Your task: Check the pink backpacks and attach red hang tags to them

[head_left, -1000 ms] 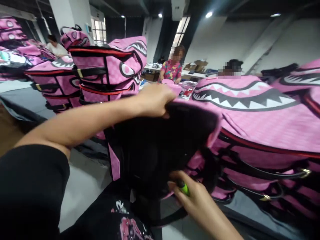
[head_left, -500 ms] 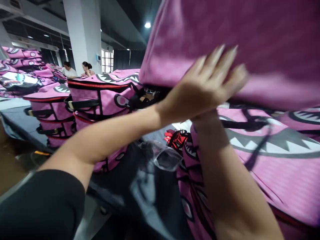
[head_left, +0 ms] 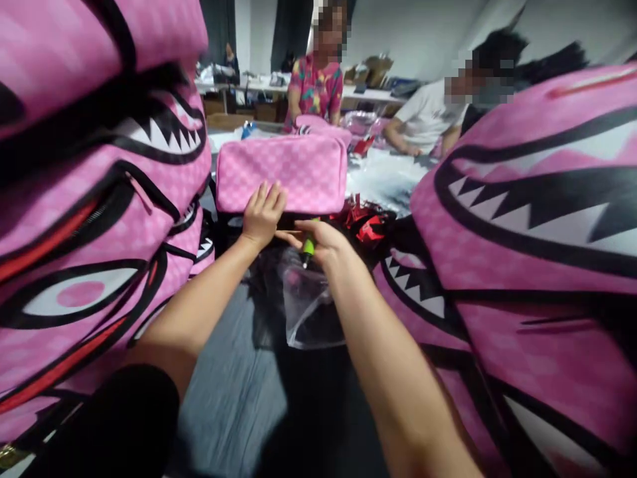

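Beyond the spread fingers of the left hand [head_left: 263, 218] sat one pink checked, box-shaped fabric bag [head_left: 298, 176], its broad face toward me as I followed along from afar through the head camera. Those fingers lay stretched and slightly parted against the lower part of that face, gripping nothing; I took the flat touch as a way to steady the bag. Just right of them, near the bag's lower edge, the right hand [head_left: 322, 242] had its fingers curled around one green-and-black pen-shaped tool [head_left: 309, 247]. Its light tip pointed down, and I judged it was kept tucked there so the thumb and forefinger could still work. Whether that forefinger touched the bag I could not tell.

Below the right fingers I saw one clear plastic pouch [head_left: 309, 318] on the dark grey worktop [head_left: 223, 378], and to their right a heap of shiny red pieces [head_left: 369, 227], too tangled to count. Pink shark-print bags [head_left: 89, 292] rose left of the fingers, overlapping too much for a sure count; right of them I made out at least two more pink toothed bags [head_left: 507, 259], presumably stacked aside to leave a working gap. Two co-workers [head_left: 317, 86] were beyond the fingers.
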`<action>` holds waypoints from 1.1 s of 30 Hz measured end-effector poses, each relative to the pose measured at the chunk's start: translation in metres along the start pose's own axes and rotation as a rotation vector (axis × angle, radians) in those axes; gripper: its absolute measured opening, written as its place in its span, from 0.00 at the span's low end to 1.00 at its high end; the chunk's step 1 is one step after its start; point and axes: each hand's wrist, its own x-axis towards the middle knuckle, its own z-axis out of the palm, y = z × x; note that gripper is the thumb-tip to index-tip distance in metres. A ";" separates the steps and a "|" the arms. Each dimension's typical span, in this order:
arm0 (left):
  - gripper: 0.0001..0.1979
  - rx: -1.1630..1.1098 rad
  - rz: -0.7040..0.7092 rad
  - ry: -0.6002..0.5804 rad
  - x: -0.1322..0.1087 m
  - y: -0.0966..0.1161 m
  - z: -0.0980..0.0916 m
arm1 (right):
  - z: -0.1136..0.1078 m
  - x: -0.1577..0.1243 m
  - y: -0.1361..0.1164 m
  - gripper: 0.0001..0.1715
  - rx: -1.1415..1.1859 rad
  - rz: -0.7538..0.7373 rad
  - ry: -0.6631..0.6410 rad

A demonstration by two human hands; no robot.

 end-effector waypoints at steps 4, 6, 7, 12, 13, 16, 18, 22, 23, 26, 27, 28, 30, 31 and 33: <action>0.22 -0.075 -0.050 -0.223 -0.020 -0.005 0.047 | -0.026 -0.095 0.028 0.11 0.513 0.058 0.051; 0.19 -0.113 -0.138 -0.381 -0.024 -0.007 0.063 | -0.034 -0.148 0.052 0.15 0.489 0.042 0.127; 0.17 -0.122 -0.190 -0.433 -0.024 -0.008 0.067 | -0.036 -0.168 0.067 0.16 0.452 0.048 0.179; 0.21 -0.161 -0.356 -0.319 -0.020 0.004 0.053 | -0.030 -0.192 0.138 0.23 0.152 0.138 0.372; 0.21 -0.203 -0.362 -0.318 -0.025 0.009 0.046 | -0.027 -0.183 0.147 0.22 0.049 0.072 0.408; 0.22 -0.276 -0.445 -0.452 -0.051 0.022 0.031 | -0.015 -0.156 0.164 0.20 -0.326 -0.239 0.467; 0.20 -0.263 -0.523 -0.471 -0.066 0.027 0.021 | -0.006 -0.150 0.174 0.27 -0.501 -0.326 0.393; 0.18 -0.413 -0.305 -0.119 -0.057 0.066 -0.022 | 0.010 -0.186 0.202 0.37 -0.610 -0.238 0.182; 0.19 -0.481 -0.157 0.012 -0.048 0.086 -0.039 | 0.014 -0.201 0.210 0.38 -0.598 -0.226 0.182; 0.29 -0.552 0.474 0.157 -0.025 0.166 -0.100 | 0.022 -0.242 0.233 0.41 -0.556 -0.149 0.221; 0.34 -0.527 0.699 0.120 -0.021 0.195 -0.118 | 0.023 -0.254 0.239 0.41 -0.555 -0.126 0.235; 0.37 -0.485 0.883 0.079 -0.021 0.223 -0.132 | 0.023 -0.266 0.244 0.40 -0.557 -0.109 0.251; 0.37 -0.406 1.116 0.032 -0.023 0.270 -0.144 | 0.021 -0.287 0.251 0.40 -0.551 -0.086 0.283; 0.33 -0.390 1.164 0.038 -0.025 0.287 -0.143 | 0.019 -0.297 0.252 0.40 -0.535 -0.077 0.295; 0.19 -0.429 1.142 0.108 -0.023 0.305 -0.136 | 0.014 -0.317 0.252 0.38 -0.482 -0.074 0.309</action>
